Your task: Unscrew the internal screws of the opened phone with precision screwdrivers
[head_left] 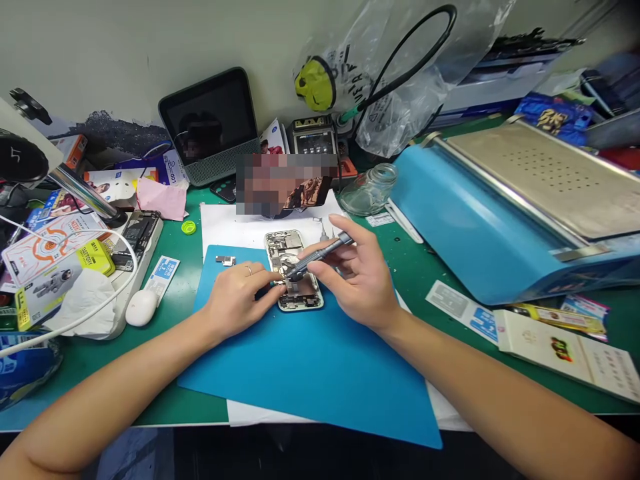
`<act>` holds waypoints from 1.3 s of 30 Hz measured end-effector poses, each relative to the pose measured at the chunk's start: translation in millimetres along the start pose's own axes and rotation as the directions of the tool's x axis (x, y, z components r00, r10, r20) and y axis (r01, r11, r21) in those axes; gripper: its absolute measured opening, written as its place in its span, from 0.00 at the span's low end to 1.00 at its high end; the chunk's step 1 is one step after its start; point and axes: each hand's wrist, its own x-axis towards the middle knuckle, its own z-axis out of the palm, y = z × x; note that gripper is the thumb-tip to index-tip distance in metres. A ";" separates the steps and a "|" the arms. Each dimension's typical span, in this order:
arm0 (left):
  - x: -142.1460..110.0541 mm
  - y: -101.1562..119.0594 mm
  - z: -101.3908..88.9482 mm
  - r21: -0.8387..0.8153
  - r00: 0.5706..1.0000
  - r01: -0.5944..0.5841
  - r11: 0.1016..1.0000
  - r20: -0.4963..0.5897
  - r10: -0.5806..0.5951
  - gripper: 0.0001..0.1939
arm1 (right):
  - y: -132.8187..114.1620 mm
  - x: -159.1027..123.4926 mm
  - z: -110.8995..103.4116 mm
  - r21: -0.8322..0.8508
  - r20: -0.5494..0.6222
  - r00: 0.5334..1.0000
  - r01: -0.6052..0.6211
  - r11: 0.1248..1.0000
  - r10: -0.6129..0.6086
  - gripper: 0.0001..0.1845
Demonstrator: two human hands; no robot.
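An opened phone (304,293) lies on the blue mat (300,373), its circuit boards and inner parts bare. My left hand (244,293), with a ring on one finger, is closed at the phone's left edge, fingertips over its frame. Whether a small part is also between those fingers is hidden. A grey screwdriver (327,249) is in my right hand (363,277), held slantwise between thumb and fingers. Its tip points down into the middle of the phone, near my left fingertips. Left of the phone, a small metal part (226,260) rests on the mat.
Behind the phone stand a propped phone with a lit screen (307,193), a glass jar (369,190) and a smart display (210,127). A blue machine (480,227) fills the right side. Boxes (63,273) and a white earbud case (141,307) are at left.
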 end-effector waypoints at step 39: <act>0.1 -0.8 0.1 0.010 0.999 0.025 1.000 0.040 -0.025 0.13 | -2.9 1.2 -1.3 0.011 0.002 0.998 -0.066 0.998 0.066 0.28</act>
